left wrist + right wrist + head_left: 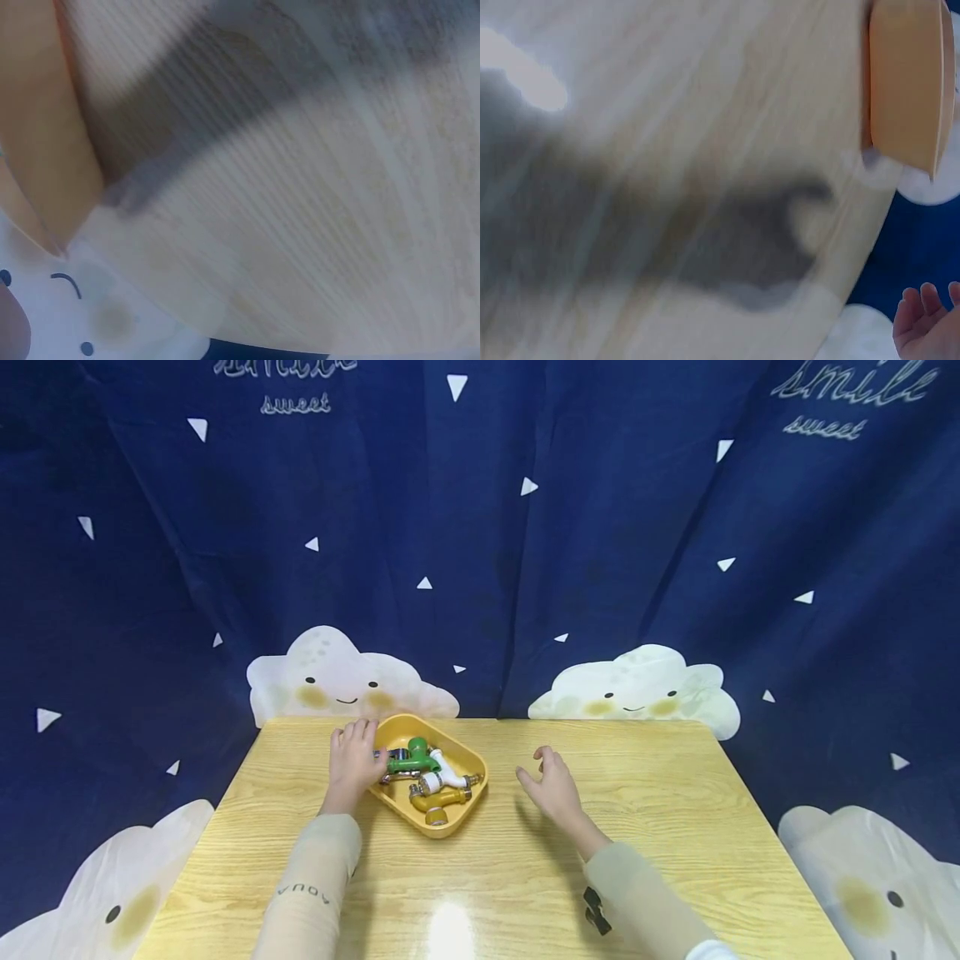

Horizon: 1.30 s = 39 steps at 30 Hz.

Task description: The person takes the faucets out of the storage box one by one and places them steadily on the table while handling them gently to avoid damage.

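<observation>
An orange-yellow plastic tray (442, 832) sits on the table, left of the middle. It holds a green tap (417, 757), a white tap (447, 774) with a metal end, and a yellow elbow-shaped tap (444, 798). Other metal and dark blue parts lie partly hidden under the green one. My left hand (355, 757) is at the tray's left rim, fingers loosely bent and thumb near the green tap; any contact is unclear. Over the table, to the right of the tray, my right hand (553, 785) hovers with relaxed, spread fingers and holds nothing.
The light wooden table (660, 793) ends at a dark blue curtain (480, 527) printed with clouds and white triangles. A bright glare spot shows near the table's front. A black strap (596, 911) hangs beneath the right sleeve.
</observation>
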Each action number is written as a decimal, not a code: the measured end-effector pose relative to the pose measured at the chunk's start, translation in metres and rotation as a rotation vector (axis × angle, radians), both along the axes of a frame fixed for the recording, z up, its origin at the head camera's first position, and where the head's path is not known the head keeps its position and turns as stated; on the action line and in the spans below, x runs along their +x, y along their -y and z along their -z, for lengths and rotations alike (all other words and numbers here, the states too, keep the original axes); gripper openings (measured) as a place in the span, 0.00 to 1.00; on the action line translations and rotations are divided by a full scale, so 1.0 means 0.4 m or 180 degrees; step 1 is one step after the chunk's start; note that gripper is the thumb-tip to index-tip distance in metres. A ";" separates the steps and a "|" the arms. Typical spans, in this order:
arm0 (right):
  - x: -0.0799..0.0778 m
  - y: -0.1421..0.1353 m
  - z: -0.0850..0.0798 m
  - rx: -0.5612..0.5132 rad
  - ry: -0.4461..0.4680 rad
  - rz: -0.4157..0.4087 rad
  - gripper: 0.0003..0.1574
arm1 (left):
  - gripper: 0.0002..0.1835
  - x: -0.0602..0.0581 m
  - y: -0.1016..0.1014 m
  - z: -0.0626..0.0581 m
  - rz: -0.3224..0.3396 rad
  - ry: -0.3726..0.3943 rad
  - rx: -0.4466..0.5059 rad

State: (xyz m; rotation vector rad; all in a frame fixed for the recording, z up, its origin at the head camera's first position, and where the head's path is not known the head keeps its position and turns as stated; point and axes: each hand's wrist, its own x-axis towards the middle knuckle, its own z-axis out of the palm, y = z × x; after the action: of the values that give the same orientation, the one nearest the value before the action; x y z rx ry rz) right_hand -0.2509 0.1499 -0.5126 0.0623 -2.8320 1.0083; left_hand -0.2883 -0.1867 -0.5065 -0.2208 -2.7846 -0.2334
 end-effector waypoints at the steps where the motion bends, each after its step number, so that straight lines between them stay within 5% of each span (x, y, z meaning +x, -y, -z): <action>1: 0.005 0.008 0.005 -0.0080 0.0029 -0.0023 0.24 | 0.30 0.000 0.003 0.004 -0.0014 0.0011 0.0009; 15: 0.060 0.112 0.076 -0.0417 0.0284 -0.0214 0.26 | 0.29 0.003 0.039 0.045 -0.0339 0.0430 0.0269; 39: 0.086 0.225 0.108 -0.0729 0.0625 -0.0173 0.28 | 0.32 0.018 0.054 0.043 -0.0663 0.1225 0.0675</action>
State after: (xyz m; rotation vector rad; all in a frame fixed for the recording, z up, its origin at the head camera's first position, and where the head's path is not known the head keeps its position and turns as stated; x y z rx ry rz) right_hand -0.2165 0.0600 -0.5557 0.0175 -2.8757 1.4165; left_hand -0.2813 -0.2084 -0.5237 0.1858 -3.0976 -0.5673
